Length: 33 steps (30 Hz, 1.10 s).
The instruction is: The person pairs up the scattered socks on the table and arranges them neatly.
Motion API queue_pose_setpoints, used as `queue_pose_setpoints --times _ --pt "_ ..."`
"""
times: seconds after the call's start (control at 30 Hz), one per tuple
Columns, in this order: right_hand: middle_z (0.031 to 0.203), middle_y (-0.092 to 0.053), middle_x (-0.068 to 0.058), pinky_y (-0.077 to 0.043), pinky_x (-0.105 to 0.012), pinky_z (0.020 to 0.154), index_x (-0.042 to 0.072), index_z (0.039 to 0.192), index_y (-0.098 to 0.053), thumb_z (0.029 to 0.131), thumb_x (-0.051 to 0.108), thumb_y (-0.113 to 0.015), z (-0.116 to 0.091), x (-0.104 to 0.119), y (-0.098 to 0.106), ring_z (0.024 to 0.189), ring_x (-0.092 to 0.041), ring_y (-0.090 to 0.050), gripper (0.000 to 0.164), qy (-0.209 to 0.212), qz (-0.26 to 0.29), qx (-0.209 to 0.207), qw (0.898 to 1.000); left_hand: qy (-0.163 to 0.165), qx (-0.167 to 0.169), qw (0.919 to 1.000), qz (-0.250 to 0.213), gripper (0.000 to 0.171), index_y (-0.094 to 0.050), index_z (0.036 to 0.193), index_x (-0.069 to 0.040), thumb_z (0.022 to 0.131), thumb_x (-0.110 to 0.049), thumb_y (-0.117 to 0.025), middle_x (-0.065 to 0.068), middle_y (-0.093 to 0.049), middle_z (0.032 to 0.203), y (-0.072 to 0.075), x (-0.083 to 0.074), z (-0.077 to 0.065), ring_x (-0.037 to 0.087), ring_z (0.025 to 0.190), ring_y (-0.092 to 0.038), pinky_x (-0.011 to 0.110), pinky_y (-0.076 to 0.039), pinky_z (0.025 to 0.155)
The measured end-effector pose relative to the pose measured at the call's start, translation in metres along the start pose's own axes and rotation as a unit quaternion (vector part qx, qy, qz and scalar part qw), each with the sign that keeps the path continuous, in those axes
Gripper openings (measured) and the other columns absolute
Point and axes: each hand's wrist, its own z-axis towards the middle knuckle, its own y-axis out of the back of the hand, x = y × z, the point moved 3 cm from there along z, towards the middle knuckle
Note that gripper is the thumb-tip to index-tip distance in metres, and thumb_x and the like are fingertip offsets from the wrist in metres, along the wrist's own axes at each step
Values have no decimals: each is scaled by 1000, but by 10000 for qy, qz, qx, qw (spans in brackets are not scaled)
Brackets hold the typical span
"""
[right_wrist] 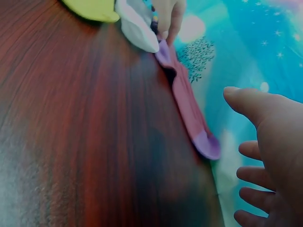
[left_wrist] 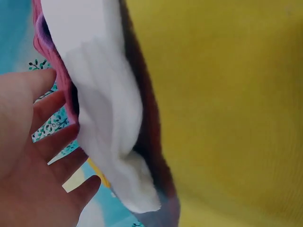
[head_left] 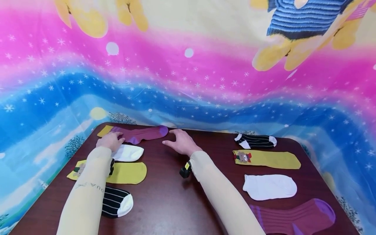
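Observation:
At the back left of the table lies a maroon sock (head_left: 141,133) with a purple heel and toe and a yellow piece at its left end. My left hand (head_left: 110,141) is over its leg part, fingers spread and fingertips right at the knit in the left wrist view. Just right of the purple toe, my right hand (head_left: 183,142) hovers with thumb and fingers apart, holding nothing. Close below the left hand is a white ankle sock (head_left: 129,153), partly hidden by it. A yellow sock (head_left: 129,173) with an animal figure lies under the left forearm.
A black striped sock (head_left: 113,202) lies front left, partly behind the sleeve. On the right, a column holds another black striped sock (head_left: 257,141), yellow sock (head_left: 273,159), white sock (head_left: 270,186) and maroon sock (head_left: 296,215). A printed cloth (head_left: 176,81) hangs around the dark table (head_left: 164,202).

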Motion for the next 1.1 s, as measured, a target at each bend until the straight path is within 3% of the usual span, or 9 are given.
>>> queue_pose_setpoints --times 0.23,0.47,0.67,0.73,0.8,0.9,1.0,1.1 --pt "150 -49 -8 -34 -42 113 11 149 -51 95 56 -64 -2 -6 -8 140 -27 -41 71 -96 -153 40 9998 -387 -191 9990 -71 34 -67 130 -5 105 -25 -55 25 -63 128 7 -6 -2 50 117 -55 70 -38 96" --pt "149 -50 -7 -33 -41 114 13 148 -54 95 54 -66 -3 -11 -12 140 -26 -41 68 -146 -350 -45 9993 -770 -376 9961 -206 17 -79 107 -12 97 -21 -68 18 -70 115 7 -8 1 43 106 -62 61 -47 87" --pt "148 -50 -7 -33 -42 113 12 146 -55 95 54 -67 -3 -10 -14 140 -27 -41 68 -111 -329 -85 9994 -1067 -131 9928 -536 4 -79 92 -15 90 -18 -77 9 -71 105 6 -21 3 33 100 -62 54 -49 83" --pt "148 -50 -7 -33 -41 114 12 146 -54 95 53 -67 -3 -10 -15 140 -26 -41 67 -96 -320 -93 9994 -1098 -157 9923 -549 16 -77 101 -12 87 -19 -80 13 -67 112 5 -24 4 35 104 -60 56 -48 86" --pt "149 -50 -6 -33 -41 114 12 147 -54 95 53 -68 -4 -9 -17 140 -26 -40 68 -72 -332 -83 9994 -990 -176 9936 -521 44 -70 122 -7 84 -24 -83 22 -60 126 2 -25 6 43 113 -56 61 -46 92" --pt "150 -49 -7 -32 -41 114 13 148 -53 95 52 -67 -4 -9 -18 141 -26 -39 67 -26 -333 -59 9994 -673 -166 9964 -488 87 -44 149 1 81 -36 -84 35 -44 142 -1 -24 7 54 127 -45 66 -39 101" --pt "151 -47 -8 -32 -42 114 14 149 -53 95 52 -67 -5 -10 -18 142 -27 -38 67 -6 -323 -31 9995 -292 17 9982 -518 108 -29 153 10 79 -47 -83 40 -37 144 -1 -24 2 59 130 -36 69 -34 103" --pt "151 -47 -8 -32 -42 115 14 149 -53 95 52 -68 -5 -11 -18 142 -27 -38 67 -25 -323 -41 9995 -122 97 9985 -525 109 -33 149 14 78 -51 -83 42 -39 137 2 -26 -3 60 126 -36 70 -33 101"
